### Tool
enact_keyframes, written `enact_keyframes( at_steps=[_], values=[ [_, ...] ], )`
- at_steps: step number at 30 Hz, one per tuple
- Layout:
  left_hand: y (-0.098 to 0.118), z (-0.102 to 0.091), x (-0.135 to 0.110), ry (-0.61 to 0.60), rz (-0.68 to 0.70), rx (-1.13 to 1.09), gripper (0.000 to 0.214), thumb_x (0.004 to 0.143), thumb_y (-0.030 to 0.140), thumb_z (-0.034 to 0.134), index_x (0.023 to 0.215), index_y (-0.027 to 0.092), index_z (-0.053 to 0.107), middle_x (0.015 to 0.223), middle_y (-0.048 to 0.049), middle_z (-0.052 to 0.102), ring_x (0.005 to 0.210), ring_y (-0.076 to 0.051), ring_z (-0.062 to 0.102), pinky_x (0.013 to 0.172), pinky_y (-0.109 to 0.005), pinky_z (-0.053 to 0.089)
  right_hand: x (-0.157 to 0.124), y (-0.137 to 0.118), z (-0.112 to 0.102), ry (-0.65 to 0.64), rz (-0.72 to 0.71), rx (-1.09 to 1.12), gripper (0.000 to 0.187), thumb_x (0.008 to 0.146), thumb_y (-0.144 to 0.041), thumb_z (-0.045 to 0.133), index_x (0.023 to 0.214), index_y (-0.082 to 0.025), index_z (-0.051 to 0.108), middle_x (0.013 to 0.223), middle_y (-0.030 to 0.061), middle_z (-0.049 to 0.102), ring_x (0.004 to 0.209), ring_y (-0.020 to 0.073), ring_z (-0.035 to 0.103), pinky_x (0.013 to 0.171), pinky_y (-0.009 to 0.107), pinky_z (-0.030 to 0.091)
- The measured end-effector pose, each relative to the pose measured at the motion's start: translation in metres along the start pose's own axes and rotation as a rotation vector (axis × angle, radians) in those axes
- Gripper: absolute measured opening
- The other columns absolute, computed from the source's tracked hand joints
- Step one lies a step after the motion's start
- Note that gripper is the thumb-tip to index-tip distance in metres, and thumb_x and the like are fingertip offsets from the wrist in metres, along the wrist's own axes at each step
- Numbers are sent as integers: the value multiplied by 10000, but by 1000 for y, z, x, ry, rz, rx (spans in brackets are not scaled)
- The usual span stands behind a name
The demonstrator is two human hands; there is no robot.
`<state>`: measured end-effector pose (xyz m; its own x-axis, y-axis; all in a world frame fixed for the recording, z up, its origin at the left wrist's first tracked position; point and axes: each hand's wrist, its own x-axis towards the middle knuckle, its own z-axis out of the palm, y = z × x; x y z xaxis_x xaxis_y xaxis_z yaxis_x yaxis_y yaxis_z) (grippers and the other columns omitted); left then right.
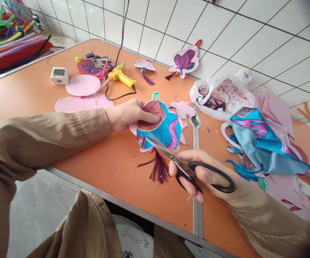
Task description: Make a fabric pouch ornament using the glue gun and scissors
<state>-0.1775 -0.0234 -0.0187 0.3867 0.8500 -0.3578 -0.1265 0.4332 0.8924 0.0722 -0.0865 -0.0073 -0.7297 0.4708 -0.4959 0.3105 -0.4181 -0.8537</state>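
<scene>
My left hand (pixel 129 114) grips a round craft ornament (pixel 163 127) covered in blue and purple patterned fabric, with a teal loop on top and a purple tassel (pixel 159 166) hanging below. It is held just above the orange table (pixel 101 168). My right hand (pixel 198 175) has its fingers through the black handles of a pair of scissors (pixel 183 165). The blades are slightly apart and reach the ornament's lower edge.
A yellow glue gun (pixel 120 75) with its cord, keys (pixel 97 61), a small white device (pixel 59 75) and pink paper circles (pixel 82 86) lie at the back left. Blue fabric scraps (pixel 262 143), a plastic bag (pixel 222 96), finished ornaments (pixel 184 61) and pipe cleaners (pixel 7 46) surround.
</scene>
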Motion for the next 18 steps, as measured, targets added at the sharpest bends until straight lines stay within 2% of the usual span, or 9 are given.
enact_keyframes(
  at_steps=[5,13,18],
  values=[
    [5,9,-7,61,-51,52,112,773,77,763,679,100,708,697,-49,728,599,-135,668,569,-207,578,0,-1,0,-28,16,-7,702,739,-763,765,1020,-133,640,644,-11,618,470,64,526,468,176,378],
    [1,3,-5,-47,24,64,116,692,83,846,685,90,730,701,-55,733,605,-135,681,669,-247,625,8,18,-7,-113,-111,1,624,839,-701,714,1043,-113,676,605,-6,605,442,91,564,436,190,397],
    [-2,2,-4,-49,50,59,87,701,83,829,693,97,743,734,-52,740,622,-131,682,622,-219,606,5,10,0,-51,-28,-23,687,778,-755,745,1021,-114,696,581,-18,581,446,86,549,438,184,375]
  ],
)
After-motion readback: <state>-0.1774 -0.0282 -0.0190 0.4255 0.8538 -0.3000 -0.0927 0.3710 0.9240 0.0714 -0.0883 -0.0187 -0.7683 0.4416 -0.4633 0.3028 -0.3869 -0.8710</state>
